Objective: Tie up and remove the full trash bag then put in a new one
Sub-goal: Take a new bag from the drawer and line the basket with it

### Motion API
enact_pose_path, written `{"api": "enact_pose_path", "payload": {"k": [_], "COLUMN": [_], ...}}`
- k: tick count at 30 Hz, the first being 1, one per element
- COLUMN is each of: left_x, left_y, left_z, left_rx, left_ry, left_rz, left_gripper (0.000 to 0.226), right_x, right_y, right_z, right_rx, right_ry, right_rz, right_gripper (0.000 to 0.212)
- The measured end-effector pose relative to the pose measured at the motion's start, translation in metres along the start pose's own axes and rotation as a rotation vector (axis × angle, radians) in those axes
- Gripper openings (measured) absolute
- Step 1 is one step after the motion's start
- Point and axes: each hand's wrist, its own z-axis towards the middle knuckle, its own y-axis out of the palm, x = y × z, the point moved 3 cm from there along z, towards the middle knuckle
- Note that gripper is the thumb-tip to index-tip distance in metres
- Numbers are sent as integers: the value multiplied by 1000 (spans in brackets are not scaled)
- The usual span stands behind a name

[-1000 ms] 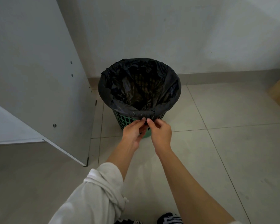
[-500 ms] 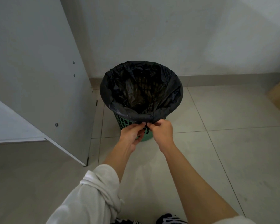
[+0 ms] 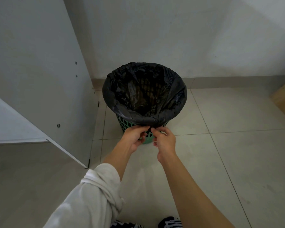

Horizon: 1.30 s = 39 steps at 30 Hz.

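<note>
While both hands meet at the near rim of the round green plastic lattice bin [image 3: 130, 125], each pinches the gathered edge of the crinkled black plastic trash bag [image 3: 178, 94] — left hand [image 3: 135, 137] with thumb and fingers curled, right hand [image 3: 164, 140] likewise, almost touching. This bag lines the bin, folded over its rim. Left of the bin stands a white panel [image 3: 39, 79].

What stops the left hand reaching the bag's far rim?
Probably nothing, so yes: the left hand pinches the trash bag at its near edge, and only the open mouth lies between.
</note>
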Motion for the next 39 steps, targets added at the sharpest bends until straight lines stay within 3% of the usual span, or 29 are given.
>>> {"api": "enact_pose_path", "payload": {"k": [2,7,10,15,20,26,34,37,39], "left_x": [2,4,4,-1,-3,6,7,5,5], "left_y": [-1,-4,-5,-2,2,6,7,8,0], "left_z": [0,-1,-5,-19,-21,-18,-16,-22,-27], "left_rx": [-13,-34,-93,-233,-172,-156,-182,-54,225], "left_ry": [9,29,23,20,76,151,170,240,455], "left_rz": [39,52,3,-86,-116,-26,58,113,433], "left_gripper": [8,8,9,10,16,10,11,12,27], "right_x": [4,-3,-8,-4,0,-14,-11,-11,-10], "right_y": [-2,-1,1,0,2,-1,-6,-6,-5], "right_z": [-3,0,3,11,10,4,3,5,6], "right_rx": [24,55,38,49,43,-84,-160,-180,-185], "right_ry": [-56,-359,-414,-396,-331,-158,-129,-116,-83], "right_rz": [-24,-348,-389,-327,-232,23,118,235,279], "right_gripper": [12,5,4,3,8,9,9,7,10]}}
